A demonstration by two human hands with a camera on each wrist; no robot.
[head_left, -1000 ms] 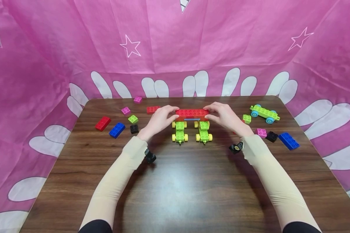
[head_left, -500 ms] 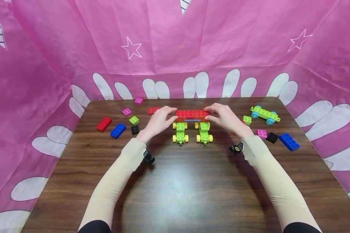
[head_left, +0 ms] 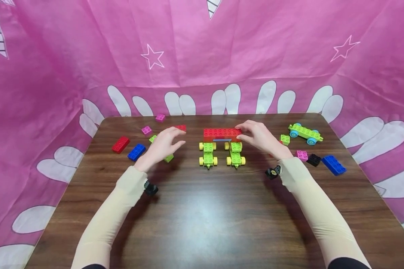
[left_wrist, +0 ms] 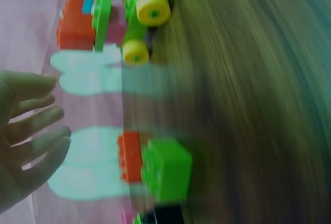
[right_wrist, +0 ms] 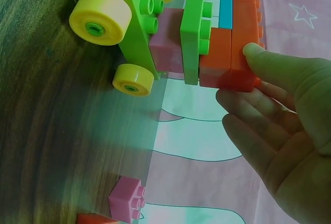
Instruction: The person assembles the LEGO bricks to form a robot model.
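Two lime-green wheeled bases [head_left: 208,158] with yellow wheels stand side by side at mid-table. Bridging them on top is a long red brick [head_left: 222,133]. Beneath it, in the right wrist view, come a shorter red brick [right_wrist: 214,61], a green plate [right_wrist: 191,40] and a pink brick [right_wrist: 168,43], with a blue strip [right_wrist: 226,1] showing. My right hand [head_left: 260,135] pinches the red bricks' right end, thumb on the upper one. Apart from the build, my left hand [head_left: 164,142] has fingers spread and nothing in it; a lime-green brick [left_wrist: 170,169] lies on the table below it.
To the left lie a red brick [head_left: 121,144], a blue brick [head_left: 136,152] and pink bricks [head_left: 146,130]. Another green base [head_left: 305,131] with blue wheels stands at the back right. Near it are a pink brick [head_left: 302,155], a black brick [head_left: 314,159] and a blue brick [head_left: 334,164].
My left hand has let go of the long red brick's left end and moved left, uncovering a lime-green brick. My right hand stays at the right end.
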